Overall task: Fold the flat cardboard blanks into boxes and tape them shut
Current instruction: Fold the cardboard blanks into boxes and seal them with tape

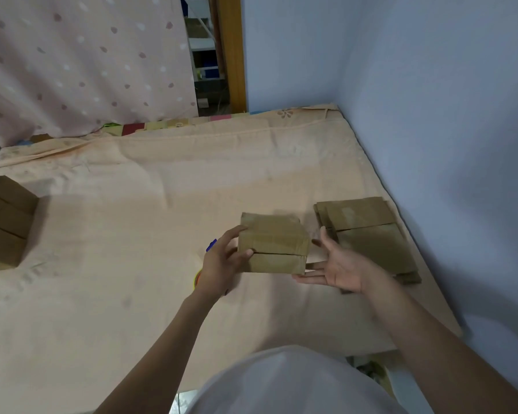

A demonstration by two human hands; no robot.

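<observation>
Our left hand [222, 268] grips folded box [272, 246] by its left end, thumb on seam. Our right hand [338, 268] spread flat, palm up, fingertips at box's right lower corner. Flat blanks [371, 234] stacked just beyond right hand. Finished boxes [5, 222] piled far left of left hand, all on bed [132, 204].

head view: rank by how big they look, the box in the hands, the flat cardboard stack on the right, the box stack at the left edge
1. flat cardboard stack, largest.
2. box in the hands and box stack at the left edge: look alike; the stack is cut off by the frame, so unranked.
</observation>
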